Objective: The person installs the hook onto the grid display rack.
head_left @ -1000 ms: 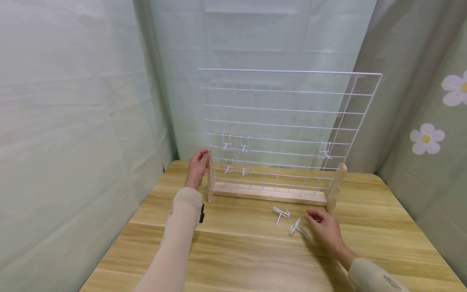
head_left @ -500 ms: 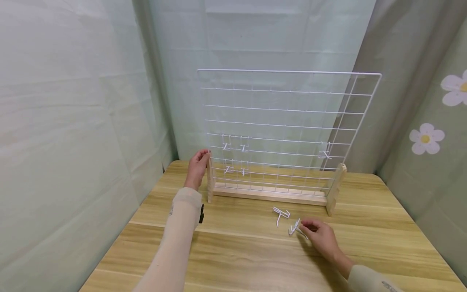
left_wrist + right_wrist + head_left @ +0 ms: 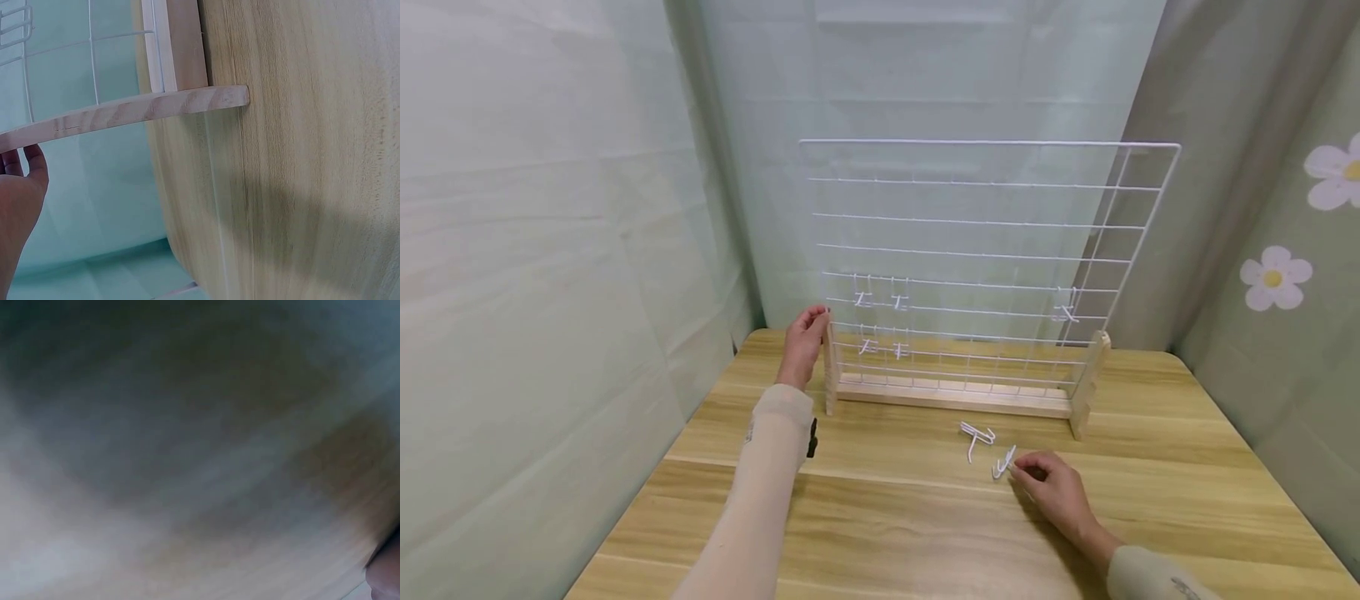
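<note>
A white wire grid panel [image 3: 989, 143] stands upright in a pale wooden stand [image 3: 955, 398]. At the stand's left upright [image 3: 156, 106], my left hand [image 3: 805, 342] holds the top end with its fingertips. On the table in front lie two white wire hooks. My right hand [image 3: 1057, 493] pinches the nearer hook [image 3: 1002, 467] with thumb and fingers, which cover its prong. The other hook [image 3: 976, 434] lies just behind and left of it. The right wrist view is badly blurred, with only a bit of the hand [image 3: 384, 575] at the lower right corner.
Several white hooks hang on the grid: a group at the left, including an upper hook [image 3: 862, 299], and one hook [image 3: 1065, 313] at the right. The wood-grain table [image 3: 895, 525] has a rounded far corner. Pale curtains [image 3: 565, 250] close in the sides and back.
My right hand has moved left and down from beside the stand's right upright to the nearer hook and taken hold of it. My left hand has stayed at the left upright.
</note>
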The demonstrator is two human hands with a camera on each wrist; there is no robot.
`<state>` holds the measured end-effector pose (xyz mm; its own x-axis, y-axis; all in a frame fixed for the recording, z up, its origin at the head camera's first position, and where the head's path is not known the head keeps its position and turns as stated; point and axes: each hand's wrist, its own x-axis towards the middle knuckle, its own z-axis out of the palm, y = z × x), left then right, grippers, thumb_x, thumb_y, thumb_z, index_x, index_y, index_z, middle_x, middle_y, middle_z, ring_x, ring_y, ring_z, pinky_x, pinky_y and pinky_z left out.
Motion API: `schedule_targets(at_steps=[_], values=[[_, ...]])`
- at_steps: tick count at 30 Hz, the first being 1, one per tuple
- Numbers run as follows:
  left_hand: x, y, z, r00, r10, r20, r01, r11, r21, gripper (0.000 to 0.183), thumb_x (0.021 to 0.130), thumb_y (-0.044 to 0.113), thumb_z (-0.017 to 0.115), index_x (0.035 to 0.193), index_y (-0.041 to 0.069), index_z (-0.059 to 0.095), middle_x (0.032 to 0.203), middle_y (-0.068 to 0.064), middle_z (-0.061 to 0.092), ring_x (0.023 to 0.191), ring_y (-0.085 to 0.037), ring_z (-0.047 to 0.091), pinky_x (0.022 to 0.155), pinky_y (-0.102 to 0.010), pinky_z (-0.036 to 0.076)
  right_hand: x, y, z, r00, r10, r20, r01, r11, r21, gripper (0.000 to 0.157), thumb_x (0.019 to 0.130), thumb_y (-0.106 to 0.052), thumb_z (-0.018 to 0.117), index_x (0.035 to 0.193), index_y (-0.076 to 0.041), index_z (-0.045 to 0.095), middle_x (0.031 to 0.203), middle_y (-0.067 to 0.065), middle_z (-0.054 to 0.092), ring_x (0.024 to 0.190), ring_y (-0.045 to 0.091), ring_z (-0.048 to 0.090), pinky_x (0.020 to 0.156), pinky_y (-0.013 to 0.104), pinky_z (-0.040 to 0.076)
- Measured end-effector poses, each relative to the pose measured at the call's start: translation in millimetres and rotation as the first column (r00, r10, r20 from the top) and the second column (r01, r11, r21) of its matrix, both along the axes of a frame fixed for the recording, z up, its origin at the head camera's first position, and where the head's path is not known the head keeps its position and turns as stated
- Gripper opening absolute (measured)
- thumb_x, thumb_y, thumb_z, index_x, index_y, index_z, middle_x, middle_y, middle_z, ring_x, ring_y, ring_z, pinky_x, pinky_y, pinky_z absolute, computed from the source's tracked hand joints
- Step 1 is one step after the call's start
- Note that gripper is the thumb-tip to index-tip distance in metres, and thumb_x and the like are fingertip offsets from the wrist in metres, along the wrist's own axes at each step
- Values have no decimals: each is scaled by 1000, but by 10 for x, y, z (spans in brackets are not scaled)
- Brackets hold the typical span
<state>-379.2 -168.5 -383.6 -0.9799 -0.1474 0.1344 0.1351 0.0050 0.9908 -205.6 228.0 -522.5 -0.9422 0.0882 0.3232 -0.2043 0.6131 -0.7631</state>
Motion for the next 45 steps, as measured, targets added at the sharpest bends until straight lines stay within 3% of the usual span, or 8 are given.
schedule_targets(at_steps=[13,19,29,38,45], values=[[-15,-24,-6,1000,-12,19,12,1000,-4,37,104,29,51,132,3,53,137,-19,50,116,-23,49,106,-39,39,-41,-22,-41,1000,-22,-20,24,997,73,9,80,-8,81,85,-12,76,86,-4,65,82,12,58,73,27,49],[-1,-39,-21,1000,-9,21,9,1000,-9,37,104,29,51,131,4,54,128,-10,54,116,-23,49,106,-39,40,-44,-40,-52,1000,-21,1,21,997,72,9,80,-9,82,86,-13,76,87,-3,64,84,14,58,74,29,49],[9,-50,-8,1000,3,0,-3,1000,-16,39,104,28,52,133,1,53,125,-10,54,114,-22,49,104,-38,40,-61,-73,-70,1000,-24,-1,24,995,93,9,80,-10,82,86,-13,76,88,-3,63,84,14,59,75,30,48],[-2,-30,-1,1000,-2,-4,2,1000,-13,38,104,27,52,132,1,54,125,-10,54,112,-22,49,104,-38,40,-50,-77,-74,995,-14,-95,27,990,135,10,78,-9,83,84,-12,77,88,-4,65,84,18,62,74,33,50],[-13,-18,-2,1000,-7,5,7,1000,-14,38,104,29,52,131,3,54,127,-11,54,113,-21,49,105,-37,39,-37,-59,-67,996,-15,-91,28,990,140,8,80,-7,81,82,-12,76,88,-4,64,85,18,63,76,36,50]])
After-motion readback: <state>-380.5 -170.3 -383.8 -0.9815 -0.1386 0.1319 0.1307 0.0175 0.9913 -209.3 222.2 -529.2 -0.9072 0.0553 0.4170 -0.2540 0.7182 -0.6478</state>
